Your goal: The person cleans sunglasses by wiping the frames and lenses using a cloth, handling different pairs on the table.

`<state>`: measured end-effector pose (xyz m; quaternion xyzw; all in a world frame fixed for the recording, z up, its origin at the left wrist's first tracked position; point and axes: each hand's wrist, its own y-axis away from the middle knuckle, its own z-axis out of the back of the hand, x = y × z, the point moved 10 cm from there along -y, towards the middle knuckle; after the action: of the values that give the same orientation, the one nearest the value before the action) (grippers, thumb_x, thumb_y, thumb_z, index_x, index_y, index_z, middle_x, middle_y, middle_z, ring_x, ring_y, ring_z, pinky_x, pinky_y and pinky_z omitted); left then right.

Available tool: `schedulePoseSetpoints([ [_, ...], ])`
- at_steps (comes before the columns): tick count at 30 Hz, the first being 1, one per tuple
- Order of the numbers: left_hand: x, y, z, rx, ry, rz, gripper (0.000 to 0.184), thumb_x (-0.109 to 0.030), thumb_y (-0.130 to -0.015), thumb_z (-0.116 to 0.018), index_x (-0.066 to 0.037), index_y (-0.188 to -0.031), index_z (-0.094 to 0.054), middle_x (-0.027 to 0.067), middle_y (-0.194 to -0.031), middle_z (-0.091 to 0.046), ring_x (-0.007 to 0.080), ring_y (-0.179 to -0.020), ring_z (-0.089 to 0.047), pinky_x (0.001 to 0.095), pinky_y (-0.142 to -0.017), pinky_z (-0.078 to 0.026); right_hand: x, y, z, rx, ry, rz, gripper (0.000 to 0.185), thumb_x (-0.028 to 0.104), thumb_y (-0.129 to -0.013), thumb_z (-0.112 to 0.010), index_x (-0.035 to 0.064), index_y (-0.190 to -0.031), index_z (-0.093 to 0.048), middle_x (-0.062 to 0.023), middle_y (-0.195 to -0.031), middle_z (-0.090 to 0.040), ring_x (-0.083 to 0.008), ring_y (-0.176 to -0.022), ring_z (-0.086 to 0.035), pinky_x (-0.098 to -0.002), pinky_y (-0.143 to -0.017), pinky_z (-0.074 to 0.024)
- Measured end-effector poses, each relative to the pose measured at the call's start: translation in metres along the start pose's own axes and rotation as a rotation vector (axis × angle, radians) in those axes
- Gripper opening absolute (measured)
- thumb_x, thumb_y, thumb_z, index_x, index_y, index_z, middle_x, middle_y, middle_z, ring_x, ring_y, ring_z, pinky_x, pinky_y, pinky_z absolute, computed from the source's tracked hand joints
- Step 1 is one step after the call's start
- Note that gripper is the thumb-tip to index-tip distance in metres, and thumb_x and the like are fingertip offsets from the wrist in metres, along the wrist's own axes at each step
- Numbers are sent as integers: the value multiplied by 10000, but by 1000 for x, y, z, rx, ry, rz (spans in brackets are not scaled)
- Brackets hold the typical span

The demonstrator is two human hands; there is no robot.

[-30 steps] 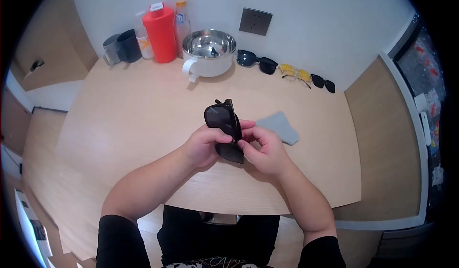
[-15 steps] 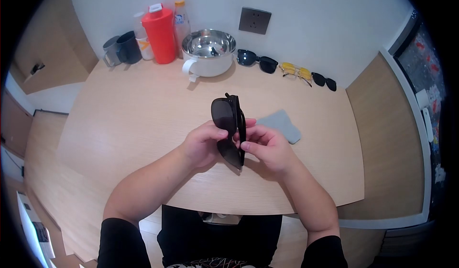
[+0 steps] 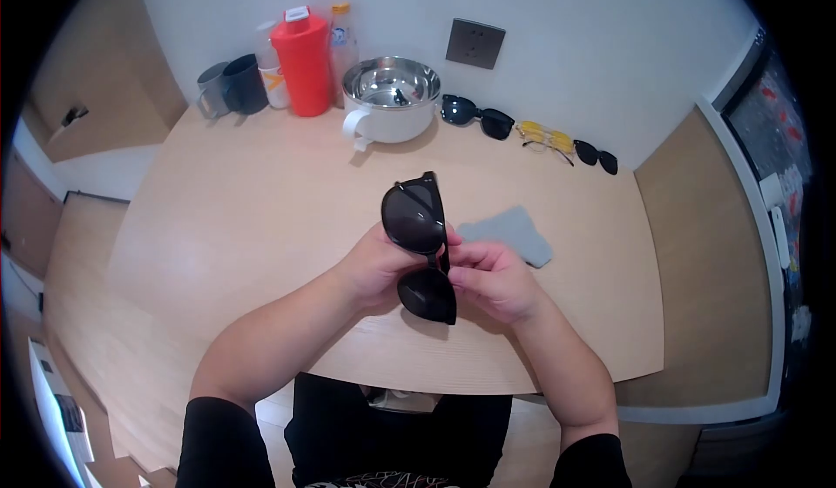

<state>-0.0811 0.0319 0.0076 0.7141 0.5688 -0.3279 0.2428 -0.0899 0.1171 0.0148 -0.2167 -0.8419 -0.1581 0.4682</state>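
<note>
A pair of black sunglasses [image 3: 416, 218] is held upright on end above the table, its two dark lenses one over the other and facing me. My left hand [image 3: 376, 266] grips it from the left near the bridge, its fingers partly hidden behind the lenses. From the right, my right hand [image 3: 495, 281] pinches the frame or a folded temple near the middle. Just behind my right hand, a grey cloth [image 3: 514, 234] lies flat on the wooden table [image 3: 235, 218].
Along the wall stand two dark mugs [image 3: 246, 85], a red bottle [image 3: 305, 66], a clear bottle [image 3: 343, 44] and a white-handled steel bowl [image 3: 390, 118]. Black sunglasses [image 3: 477, 117], yellow-lensed glasses [image 3: 547, 136] and smaller sunglasses [image 3: 596, 156] lie to their right.
The sunglasses have turned between my hands, so both lenses now face me more fully. My right hand has shifted slightly down and right. Both hands keep hold of them.
</note>
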Motion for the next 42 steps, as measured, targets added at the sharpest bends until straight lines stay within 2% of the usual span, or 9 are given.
schedulePoseSetpoints([
  [4,-12,0,-3,-49,59,-65,237,-42,-870,-608,-16,-1105,-592,108,-943,-633,233,-902,-638,378,-828,-528,28,20,40,-443,326,84,200,54,-904,-624,-4,-1090,-670,-89,-1062,-681,-197,-997,-631,-340,-874,-505],
  [7,-14,-2,-1,-28,98,-91,278,3,-863,-560,-1,-1141,-562,123,-912,-618,279,-914,-628,435,-854,-521,87,36,36,-724,1267,325,256,104,-832,-688,7,-1068,-671,-145,-1062,-674,-283,-989,-622,-366,-881,-491],
  [13,-10,2,-12,46,102,-5,246,23,-857,-541,15,-1102,-564,143,-921,-608,273,-883,-634,505,-867,-540,65,13,47,-477,1604,361,295,146,-757,-734,55,-1033,-684,-135,-1081,-659,-337,-1050,-560,-407,-930,-453],
  [19,-6,4,-10,7,91,91,191,0,-865,-568,16,-1055,-577,138,-886,-617,256,-828,-641,499,-823,-560,63,11,55,-542,1600,205,288,123,-733,-738,73,-1007,-665,-114,-1053,-650,-343,-1023,-537,-416,-931,-442],
  [25,-12,2,-7,-14,77,73,189,-2,-867,-552,32,-1053,-572,112,-860,-614,225,-803,-623,416,-751,-546,77,17,45,-569,1568,372,141,65,-792,-661,57,-903,-574,-106,-957,-624,-278,-956,-552,-366,-829,-462],
  [28,-11,-2,5,-83,-28,31,209,0,-867,-540,34,-1069,-580,96,-854,-605,197,-800,-601,364,-744,-527,69,22,63,-633,1034,269,119,34,-859,-595,64,-966,-552,-69,-896,-606,-193,-861,-573,-303,-747,-466],
  [31,-7,-1,9,-158,-83,77,221,-3,-871,-537,31,-1082,-592,83,-857,-599,176,-798,-583,315,-731,-506,71,19,55,-520,816,510,125,1,-896,-543,64,-1003,-527,-26,-860,-594,-112,-766,-561,-251,-680,-456],
  [34,-5,1,3,-124,-86,125,236,11,-864,-541,25,-1093,-595,82,-876,-609,171,-809,-591,300,-713,-496,63,20,38,-362,424,354,132,-21,-894,-556,61,-992,-522,6,-845,-590,-81,-740,-557,-237,-655,-457],
  [42,17,3,5,-182,-178,213,177,48,-846,-562,-1,-983,-663,86,-849,-643,167,-760,-618,307,-686,-508,59,26,12,-290,362,385,146,24,-907,-635,55,-991,-520,-28,-864,-621,-70,-759,-585,-210,-640,-467],
])
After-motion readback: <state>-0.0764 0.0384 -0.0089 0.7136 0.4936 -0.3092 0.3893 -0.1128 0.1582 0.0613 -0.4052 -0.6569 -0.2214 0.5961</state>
